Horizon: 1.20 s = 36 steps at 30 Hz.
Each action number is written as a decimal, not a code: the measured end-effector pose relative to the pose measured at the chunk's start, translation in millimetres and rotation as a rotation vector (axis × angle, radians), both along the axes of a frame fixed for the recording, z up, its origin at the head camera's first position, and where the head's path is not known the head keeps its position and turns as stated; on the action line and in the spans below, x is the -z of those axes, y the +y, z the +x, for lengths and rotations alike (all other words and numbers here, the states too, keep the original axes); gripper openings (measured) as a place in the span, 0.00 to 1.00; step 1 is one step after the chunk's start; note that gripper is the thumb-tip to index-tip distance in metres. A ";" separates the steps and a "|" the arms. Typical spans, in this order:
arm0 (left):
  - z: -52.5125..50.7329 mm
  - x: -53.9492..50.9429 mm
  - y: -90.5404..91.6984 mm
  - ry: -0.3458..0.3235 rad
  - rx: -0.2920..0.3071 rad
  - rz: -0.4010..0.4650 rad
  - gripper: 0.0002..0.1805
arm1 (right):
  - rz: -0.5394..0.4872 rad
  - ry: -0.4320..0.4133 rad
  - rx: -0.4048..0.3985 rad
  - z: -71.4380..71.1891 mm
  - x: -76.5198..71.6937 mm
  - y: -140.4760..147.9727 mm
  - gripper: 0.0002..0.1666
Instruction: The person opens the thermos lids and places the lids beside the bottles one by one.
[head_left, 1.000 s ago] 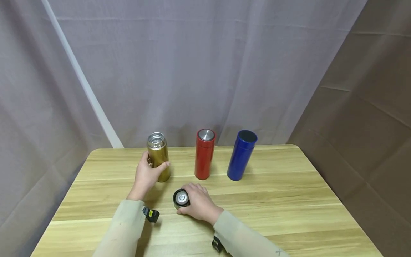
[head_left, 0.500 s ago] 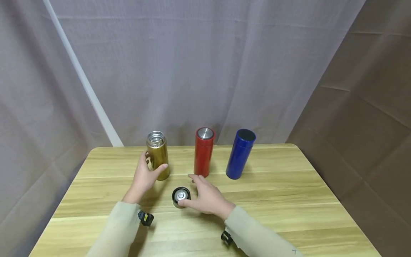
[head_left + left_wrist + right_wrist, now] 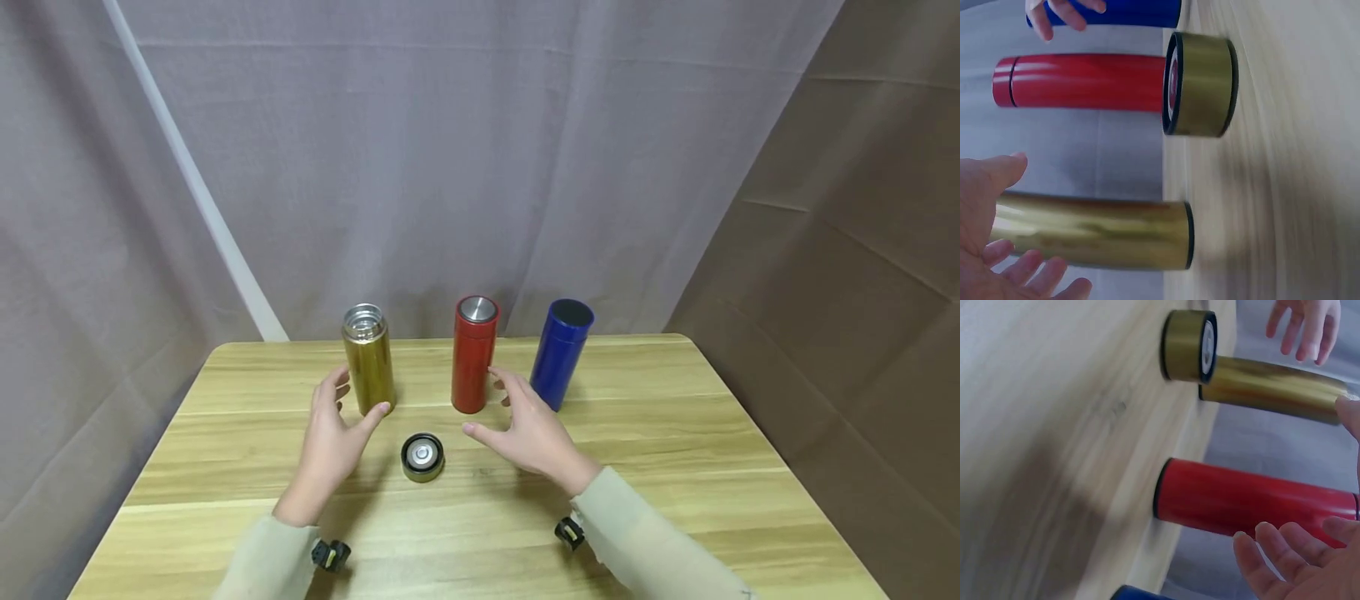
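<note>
Far left: A grey cloth [image 3: 420, 158] is hung behind the wooden bench [image 3: 675, 475] and is crossed by a slanting white strip [image 3: 192, 173].
Left hand [image 3: 330, 446]: Thumb and fingers are held wide apart in a loose curve at the left and front of the gold flask [image 3: 371, 371]. Nothing is gripped; whether the flask is brushed by a fingertip cannot be told.
Gold body: The gold flask is stood upright near the bench's back edge, its silvery mouth uncovered.
Loose top: A short gold cap [image 3: 422, 475] with a black rim is laid inside-up on the bench, nearer the viewer, between the gold flask and the red flask [image 3: 471, 367]. It is touched by neither of the hands.
Centre: The red flask is stood upright and topped by a silver-coloured disc.
Right hand [image 3: 536, 429]: Its fingers are parted beside the red flask, its thumb in front, with nothing gripped; contact cannot be told.
Blue body: The blue flask [image 3: 562, 346] is stood upright, dark-topped, its lower left partly hidden by the right hand.
Far right: A brown cloth [image 3: 847, 275] is hung beside the bench.
</note>
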<state>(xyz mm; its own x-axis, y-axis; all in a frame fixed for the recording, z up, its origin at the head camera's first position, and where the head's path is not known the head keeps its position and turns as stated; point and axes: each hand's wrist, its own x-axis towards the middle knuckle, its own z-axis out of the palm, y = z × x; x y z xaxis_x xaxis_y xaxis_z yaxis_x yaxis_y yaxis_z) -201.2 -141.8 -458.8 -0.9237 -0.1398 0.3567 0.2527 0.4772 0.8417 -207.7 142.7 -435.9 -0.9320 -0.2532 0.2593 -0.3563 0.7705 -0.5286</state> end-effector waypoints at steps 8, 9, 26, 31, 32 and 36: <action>0.7 -2.0 15.7 0.015 0.065 -0.008 0.43 | -0.061 0.008 0.023 -6.4 -12.2 7.8 0.58; 0.2 -2.1 17.2 0.016 0.073 -0.009 0.43 | -0.063 0.010 0.026 -7.3 -13.5 8.2 0.58; -17.1 -5.2 56.4 0.000 0.208 0.035 0.41 | -0.149 0.037 0.022 -19.6 -36.0 11.2 0.56; -25.3 -2.3 68.8 -0.016 0.230 0.056 0.41 | -0.182 0.024 0.037 -24.5 -43.9 7.9 0.56; -26.8 -1.5 71.3 -0.020 0.234 0.062 0.41 | -0.190 0.019 0.036 -25.5 -45.5 6.9 0.56; -32.5 0.3 81.5 -0.038 0.244 0.081 0.41 | -0.234 -0.002 0.028 -29.9 -50.3 2.4 0.58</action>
<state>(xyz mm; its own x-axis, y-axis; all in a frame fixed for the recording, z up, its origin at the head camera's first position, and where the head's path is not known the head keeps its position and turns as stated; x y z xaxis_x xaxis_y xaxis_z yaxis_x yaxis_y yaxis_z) -233.7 -60.3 -459.1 -0.9462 0.0621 0.3174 0.3193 0.3365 0.8859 -237.6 145.1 -385.6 -0.9384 -0.1599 0.3064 -0.3353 0.6363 -0.6948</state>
